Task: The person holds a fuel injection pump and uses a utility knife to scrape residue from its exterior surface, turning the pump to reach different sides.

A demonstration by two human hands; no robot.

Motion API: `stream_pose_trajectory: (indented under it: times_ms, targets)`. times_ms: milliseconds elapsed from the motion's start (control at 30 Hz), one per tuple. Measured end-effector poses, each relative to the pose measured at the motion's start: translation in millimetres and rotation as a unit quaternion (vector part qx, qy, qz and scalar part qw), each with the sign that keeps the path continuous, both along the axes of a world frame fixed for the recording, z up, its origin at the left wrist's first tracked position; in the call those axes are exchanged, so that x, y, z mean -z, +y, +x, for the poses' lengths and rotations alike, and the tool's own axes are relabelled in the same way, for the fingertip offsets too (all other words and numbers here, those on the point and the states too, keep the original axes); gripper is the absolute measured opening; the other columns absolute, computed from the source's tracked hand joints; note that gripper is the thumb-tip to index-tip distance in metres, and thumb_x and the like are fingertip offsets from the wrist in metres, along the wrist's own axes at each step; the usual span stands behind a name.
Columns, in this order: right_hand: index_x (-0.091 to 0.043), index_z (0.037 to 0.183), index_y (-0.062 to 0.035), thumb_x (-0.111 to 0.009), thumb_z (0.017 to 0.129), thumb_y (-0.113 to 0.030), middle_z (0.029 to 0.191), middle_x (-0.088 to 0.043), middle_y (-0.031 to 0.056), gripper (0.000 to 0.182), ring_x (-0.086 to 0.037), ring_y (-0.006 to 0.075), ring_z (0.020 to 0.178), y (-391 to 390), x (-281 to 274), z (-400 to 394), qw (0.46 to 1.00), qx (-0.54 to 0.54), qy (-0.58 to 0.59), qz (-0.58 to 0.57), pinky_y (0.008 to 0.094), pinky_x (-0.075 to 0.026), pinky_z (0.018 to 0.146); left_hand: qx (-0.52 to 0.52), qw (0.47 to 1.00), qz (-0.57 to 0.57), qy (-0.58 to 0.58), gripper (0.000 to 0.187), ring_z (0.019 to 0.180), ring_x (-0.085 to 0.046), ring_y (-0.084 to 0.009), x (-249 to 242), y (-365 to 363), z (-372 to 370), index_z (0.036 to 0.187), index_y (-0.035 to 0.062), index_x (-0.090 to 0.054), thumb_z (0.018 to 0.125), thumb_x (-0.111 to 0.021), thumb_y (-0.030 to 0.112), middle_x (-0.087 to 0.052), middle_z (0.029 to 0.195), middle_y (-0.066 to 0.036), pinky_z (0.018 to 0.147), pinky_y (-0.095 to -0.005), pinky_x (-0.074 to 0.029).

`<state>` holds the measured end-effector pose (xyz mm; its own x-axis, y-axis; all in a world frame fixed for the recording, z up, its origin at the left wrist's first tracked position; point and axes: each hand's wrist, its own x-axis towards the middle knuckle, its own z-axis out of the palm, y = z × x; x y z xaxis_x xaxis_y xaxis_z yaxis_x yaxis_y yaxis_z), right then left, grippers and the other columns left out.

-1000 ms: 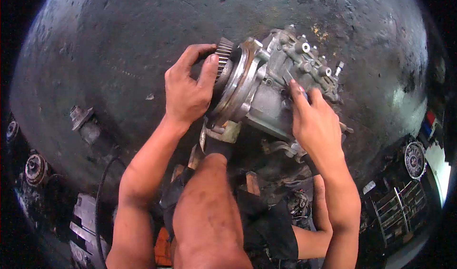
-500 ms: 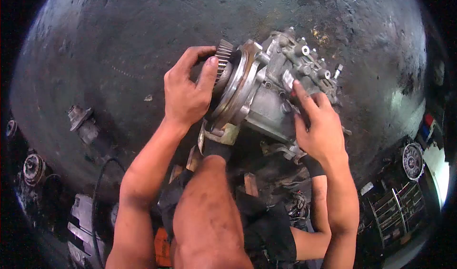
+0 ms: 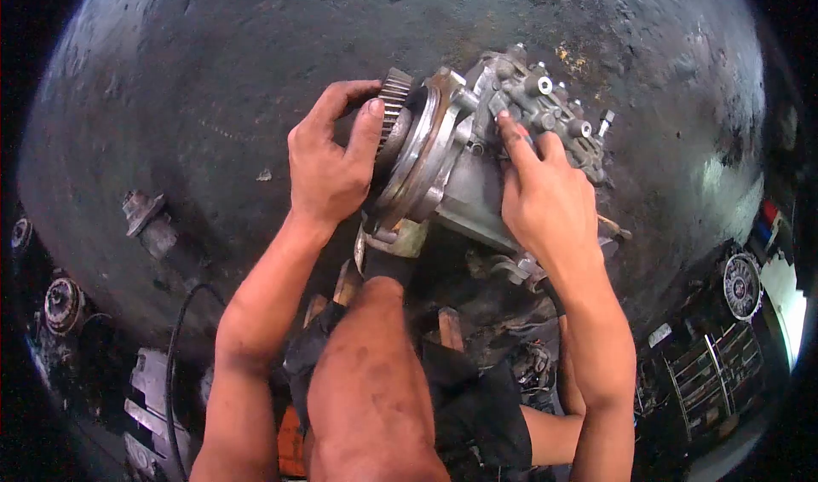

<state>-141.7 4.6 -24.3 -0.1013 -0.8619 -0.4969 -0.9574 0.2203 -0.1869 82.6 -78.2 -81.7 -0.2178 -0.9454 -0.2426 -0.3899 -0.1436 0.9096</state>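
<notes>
A grey metal injection pump (image 3: 464, 184) lies tilted before me, its toothed gear (image 3: 394, 98) at the left end and pipe fittings along its upper right. My left hand (image 3: 328, 167) is closed round the gear's rim, thumb on the teeth and fingers behind. Over the pump body, my right hand (image 3: 550, 192) is closed with the index finger stretched forward. At that fingertip a small flat metal blade (image 3: 498, 103) rests against the housing near the flange (image 3: 426, 154). The rest of the blade's tool is hidden in the palm.
A cylindrical metal part (image 3: 153, 226) lies on the dark floor to the left. My knee (image 3: 383, 299) rises close below the pump. A black cable (image 3: 173, 354), a round part (image 3: 61, 303) and a metal rack (image 3: 716, 371) are around the edges.
My right hand has moved up and left along the pump, bringing the blade nearer the flange. My left hand has shifted slightly left, still on the gear.
</notes>
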Motion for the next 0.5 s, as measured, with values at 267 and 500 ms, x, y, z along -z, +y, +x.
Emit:
stream_pose_trajectory:
  times_ms: [267,500]
  targets:
    - [-0.058,0.142,-0.0210,-0.057,0.091,-0.012,0.096,-0.058,0.0182,0.052,-0.064,0.0421,0.069,-6.1,-6.7,0.2,0.999,-0.036,-0.017,0.017,0.0523,-0.053,0.065,-0.002,1.000,0.000,0.006,0.022,0.093,-0.073,-0.0234,1.6,1.1,-0.7,0.110,-0.0010,-0.069,0.097,-0.065,0.016,-0.074,0.098,-0.016,0.087,-0.0336,-0.054]
    - [-0.057,0.143,-0.0198,-0.056,0.090,-0.016,0.101,-0.060,0.0196,0.053,-0.068,0.0414,0.068,-7.8,-7.7,-5.1,0.996,-0.085,-0.013,0.039,0.0534,-0.057,0.062,0.009,1.000,-0.016,-0.023,0.022,0.093,-0.073,-0.0251,-1.3,-0.8,-0.8,0.110,-0.0013,-0.068,0.097,-0.064,0.016,-0.074,0.099,-0.016,0.086,-0.0344,-0.054]
